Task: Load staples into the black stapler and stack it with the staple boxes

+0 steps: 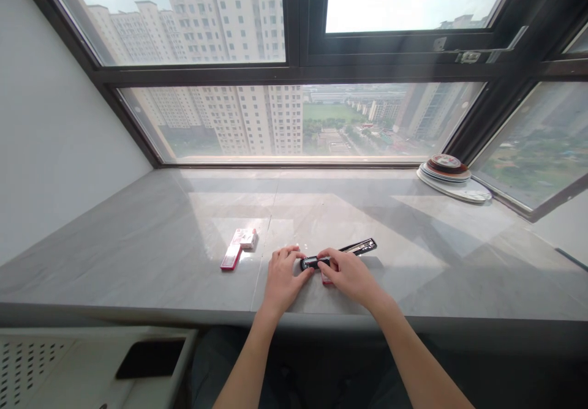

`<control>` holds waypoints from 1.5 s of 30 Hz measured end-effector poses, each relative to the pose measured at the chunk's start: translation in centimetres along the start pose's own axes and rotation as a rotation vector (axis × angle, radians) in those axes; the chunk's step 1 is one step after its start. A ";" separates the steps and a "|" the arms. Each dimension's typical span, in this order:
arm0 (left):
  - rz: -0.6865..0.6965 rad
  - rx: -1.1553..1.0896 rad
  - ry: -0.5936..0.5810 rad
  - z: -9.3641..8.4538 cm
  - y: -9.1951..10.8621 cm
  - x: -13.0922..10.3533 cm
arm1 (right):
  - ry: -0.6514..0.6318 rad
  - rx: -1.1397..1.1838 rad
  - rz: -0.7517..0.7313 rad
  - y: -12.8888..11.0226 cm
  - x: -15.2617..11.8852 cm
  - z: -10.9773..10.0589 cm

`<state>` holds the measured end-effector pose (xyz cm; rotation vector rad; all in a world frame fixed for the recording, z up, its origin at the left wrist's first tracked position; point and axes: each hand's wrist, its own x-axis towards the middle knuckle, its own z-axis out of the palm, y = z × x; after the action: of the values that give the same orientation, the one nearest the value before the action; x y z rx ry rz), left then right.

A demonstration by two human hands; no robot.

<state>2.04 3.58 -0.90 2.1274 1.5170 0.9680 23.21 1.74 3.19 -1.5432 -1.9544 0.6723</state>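
A long black stapler-like tool lies opened out on the grey stone sill, its far end pointing up and to the right. My left hand holds its near left end between thumb and fingers. Over its middle, my right hand has its fingers pinched together; whether a small part is between them is too small to tell. Partly hidden under my right hand is a red-pink item. To the left lie a white and pink small box and a red-edged flat case, touching each other.
A stack of plates stands at the back right of the sill, beside the window frame. Below the sill's front edge at the left is a white perforated surface with a black phone-like object on it.
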 end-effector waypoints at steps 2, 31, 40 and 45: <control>-0.005 -0.005 -0.002 0.0 0.0 0.0 | 0.077 0.092 0.107 1.9 -1.3 -0.8; 0.145 -0.058 -0.005 -0.9 1.9 -0.2 | -0.028 -0.029 -0.047 3.9 3.9 -3.3; 0.429 -0.059 -0.461 -0.8 3.9 1.0 | 0.119 0.262 0.188 8.2 2.9 -2.7; 0.150 -0.066 -0.403 -4.2 -0.1 1.2 | 0.067 0.495 0.272 7.0 -0.2 -2.1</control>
<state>-0.76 4.28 2.36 2.2432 1.1297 0.5755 29.57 3.11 -0.08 -1.4948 -1.3961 1.1055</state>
